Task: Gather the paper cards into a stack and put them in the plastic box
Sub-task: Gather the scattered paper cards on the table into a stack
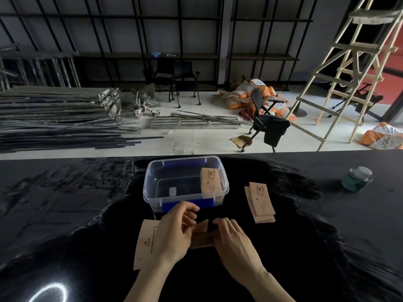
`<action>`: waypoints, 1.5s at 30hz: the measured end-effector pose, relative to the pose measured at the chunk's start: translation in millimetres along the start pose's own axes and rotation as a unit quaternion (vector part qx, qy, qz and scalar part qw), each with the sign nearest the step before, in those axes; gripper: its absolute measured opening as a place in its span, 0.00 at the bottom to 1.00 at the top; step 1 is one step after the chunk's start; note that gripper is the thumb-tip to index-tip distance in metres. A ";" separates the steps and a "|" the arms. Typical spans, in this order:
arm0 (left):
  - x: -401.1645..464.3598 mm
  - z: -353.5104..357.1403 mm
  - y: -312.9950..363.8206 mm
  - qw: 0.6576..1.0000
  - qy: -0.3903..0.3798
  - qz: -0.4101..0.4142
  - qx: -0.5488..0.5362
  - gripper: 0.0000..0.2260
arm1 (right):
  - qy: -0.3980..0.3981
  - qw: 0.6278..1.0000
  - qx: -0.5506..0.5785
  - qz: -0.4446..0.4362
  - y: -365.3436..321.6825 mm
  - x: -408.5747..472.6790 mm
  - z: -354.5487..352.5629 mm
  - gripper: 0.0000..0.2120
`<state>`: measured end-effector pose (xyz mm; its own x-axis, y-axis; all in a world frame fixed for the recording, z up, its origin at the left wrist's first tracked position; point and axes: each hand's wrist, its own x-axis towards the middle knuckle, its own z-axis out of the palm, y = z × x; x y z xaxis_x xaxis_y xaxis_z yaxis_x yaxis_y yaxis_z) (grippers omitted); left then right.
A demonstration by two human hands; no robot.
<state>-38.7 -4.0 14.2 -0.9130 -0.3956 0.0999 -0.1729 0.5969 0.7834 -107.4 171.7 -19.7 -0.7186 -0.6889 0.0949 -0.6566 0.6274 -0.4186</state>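
A clear plastic box (152,182) with blue latches stands on the black table ahead of me. One tan paper card (210,180) leans inside it against the right wall. My left hand (174,232) and my right hand (233,243) meet just in front of the box, both pinching a small stack of tan cards (201,237) held between them. Another card (145,243) lies flat under my left wrist. Two overlapping cards (260,202) lie to the right of the box.
A green tin with a clear lid (357,178) stands at the right on the table (65,203). Beyond the table's far edge are a tipped office chair (266,120), metal bars on the floor and a wooden ladder (344,73).
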 end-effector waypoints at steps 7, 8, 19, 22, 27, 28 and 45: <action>1.8 23.9 11.0 0.996 -0.063 0.022 -0.057 0.20 | 0.025 0.998 -0.039 -0.033 10.0 -5.5 5.7 0.19; -0.9 25.7 10.4 0.997 -0.030 0.034 -0.055 0.18 | 0.024 0.998 -0.042 -0.038 10.5 -5.8 5.1 0.15; -21.1 -4.1 -22.9 0.946 -0.061 -0.126 0.293 0.34 | 0.030 0.997 -0.057 -0.034 18.5 -5.5 4.6 0.09; -17.6 -5.4 -20.7 0.955 -0.037 -0.114 0.271 0.30 | 0.029 0.997 -0.063 -0.039 20.4 -4.5 6.1 0.09; -12.0 -13.6 -22.0 0.991 0.016 -0.074 0.107 0.23 | 0.009 0.997 -0.061 -0.039 20.7 -5.0 5.1 0.10; -9.5 -13.3 -20.5 0.994 0.025 -0.062 0.086 0.21 | 0.008 0.998 -0.059 -0.035 20.3 -4.7 5.4 0.11; -11.9 20.1 -19.0 0.994 0.090 -0.061 -0.017 0.12 | 0.037 0.995 -0.087 -0.040 9.2 0.8 8.2 0.17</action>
<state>-32.0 3.4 -14.2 -0.8043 -0.5841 0.1095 -0.2627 0.5148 0.8161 -112.2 174.0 -30.8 -0.6729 -0.7149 0.1901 -0.7376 0.6294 -0.2445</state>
